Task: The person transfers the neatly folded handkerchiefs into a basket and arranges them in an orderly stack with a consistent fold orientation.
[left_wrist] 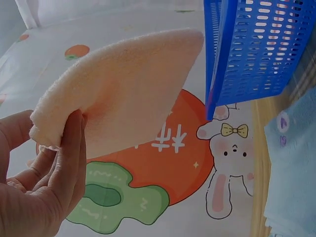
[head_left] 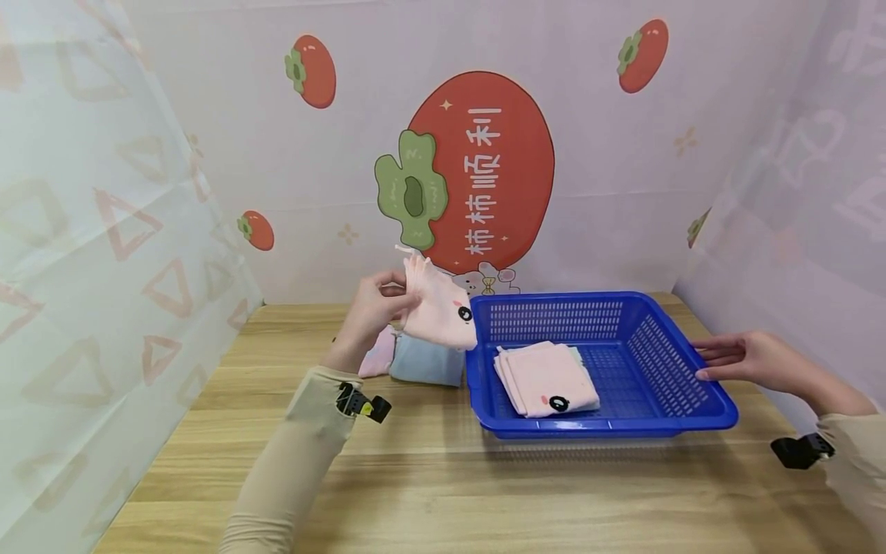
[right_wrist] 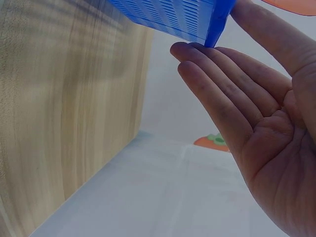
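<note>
Beige sleeves (head_left: pixel 298 442), two of them, are stretched over one wood-grain table (head_left: pixel 415 500). One pale pink cloth (head_left: pixel 439 312) is pinched between thumb and fingers by the left hand (head_left: pixel 374 308); it is gripped at its bunched left end, and its free part is spread to the right of the fingertips, above the table. Its far corner is held just beside the left rim of one blue basket (head_left: pixel 588 425); whether they touch cannot be told. At its outer right rim, the basket is touched by the right hand (head_left: pixel 757 358), whose fingers are extended rather than curled. Inside, folded pink cloths (head_left: pixel 547 377) are stacked toward the left, more than one, the exact count hidden. To the basket's left, two others are seen: one light blue cloth (head_left: pixel 425 363) and one patterned pink cloth (head_left: pixel 378 354). The held cloth is marked with one glossy black eye and a rosy cheek; its fuzzy edge is shown from the left wrist.
</note>
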A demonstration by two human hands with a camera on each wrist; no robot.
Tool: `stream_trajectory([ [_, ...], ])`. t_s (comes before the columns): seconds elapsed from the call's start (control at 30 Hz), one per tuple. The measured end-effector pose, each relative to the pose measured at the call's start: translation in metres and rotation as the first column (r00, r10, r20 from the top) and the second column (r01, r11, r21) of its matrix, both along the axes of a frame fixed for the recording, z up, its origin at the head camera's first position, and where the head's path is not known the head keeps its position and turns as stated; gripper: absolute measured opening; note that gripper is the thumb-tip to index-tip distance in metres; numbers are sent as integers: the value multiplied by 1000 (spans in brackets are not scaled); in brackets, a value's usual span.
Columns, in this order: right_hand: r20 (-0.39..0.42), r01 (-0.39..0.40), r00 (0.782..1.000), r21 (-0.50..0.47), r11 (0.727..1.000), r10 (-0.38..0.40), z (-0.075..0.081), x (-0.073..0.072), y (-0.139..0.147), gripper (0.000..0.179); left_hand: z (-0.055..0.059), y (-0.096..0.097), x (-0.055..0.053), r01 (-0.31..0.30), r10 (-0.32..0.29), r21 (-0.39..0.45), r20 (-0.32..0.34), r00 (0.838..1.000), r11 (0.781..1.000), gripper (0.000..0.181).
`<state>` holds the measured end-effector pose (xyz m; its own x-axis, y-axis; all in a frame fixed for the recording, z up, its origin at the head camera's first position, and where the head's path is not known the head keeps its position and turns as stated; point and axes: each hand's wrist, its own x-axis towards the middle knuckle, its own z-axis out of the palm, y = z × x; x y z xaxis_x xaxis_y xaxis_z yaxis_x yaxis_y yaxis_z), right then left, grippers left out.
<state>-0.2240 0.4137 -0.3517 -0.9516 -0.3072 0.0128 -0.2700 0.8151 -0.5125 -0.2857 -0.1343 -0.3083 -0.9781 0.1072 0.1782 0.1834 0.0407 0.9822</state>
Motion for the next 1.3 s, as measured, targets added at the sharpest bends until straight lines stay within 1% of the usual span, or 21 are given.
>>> stream_trajectory([
  [0.27,-7,-2,1000,1,1000,2,1,0,-1,54,-3,10,-3,5,-5,6,6,1000,1000,14],
  [0.5,-16,-6,1000,0,1000,6,0,0,-1,54,-2,18,-5,14,-14,-1,15,1000,1000,14],
  [0.77,-20,-4,1000,4,1000,5,-1,0,0,54,-3,27,-7,33,-36,39,78,996,999,18],
  [0.87,-18,-4,1000,3,1000,4,-1,0,0,54,-4,30,-8,38,-41,40,77,996,998,18],
  [1.1,-4,3,1000,0,1000,-3,0,-1,0,55,-7,38,-9,50,-51,23,50,997,998,18],
  [1.3,3,5,1000,9,1000,-5,-1,-2,1,56,-9,43,-11,55,-57,30,58,997,998,19],
])
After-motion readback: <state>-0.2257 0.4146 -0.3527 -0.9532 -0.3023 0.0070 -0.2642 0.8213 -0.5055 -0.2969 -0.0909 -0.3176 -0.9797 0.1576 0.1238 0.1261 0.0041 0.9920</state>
